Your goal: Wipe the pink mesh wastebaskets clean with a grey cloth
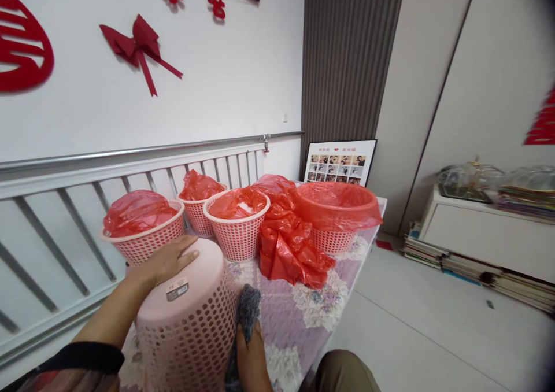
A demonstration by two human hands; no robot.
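A pink perforated plastic basket is upside down in front of me, its solid base facing up with a small label on it. My left hand holds it from above, lying over the base's left edge; some of its fingers are hidden. Against the basket's right side, my right hand is closed around a dark grey fuzzy cloth. Behind stand more pink baskets with red plastic bags: a left one, a back one, a middle one and a right one.
A crumpled heap of red plastic bags lies on the flowered tablecloth. A white radiator runs along the left wall. A photo board leans at the back. At right stands a low white cabinet with stacked books.
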